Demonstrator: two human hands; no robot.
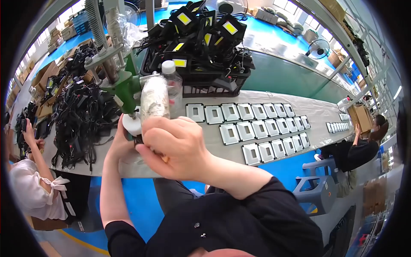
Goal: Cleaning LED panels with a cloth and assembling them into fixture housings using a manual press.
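Getting bright daylight, mostly from the windows (293, 7) along the upper right, with a smaller share from the upper left. Washing out to nearly white on parts of the far blue floor (278, 37), throwing pale glare. Glinting on the clear bottle (173, 88) and the shiny wrapped handle (155, 98) beside it. Darkening into soft shadow under the right hand (177, 145), and sinking almost to black in the cable heap (83, 107), losing detail. Bending straight edges toward the rim, fading to black along 2 sides. Looking fairly crisp over the bench (201, 150), while turning soft and smeary toward the lower right.
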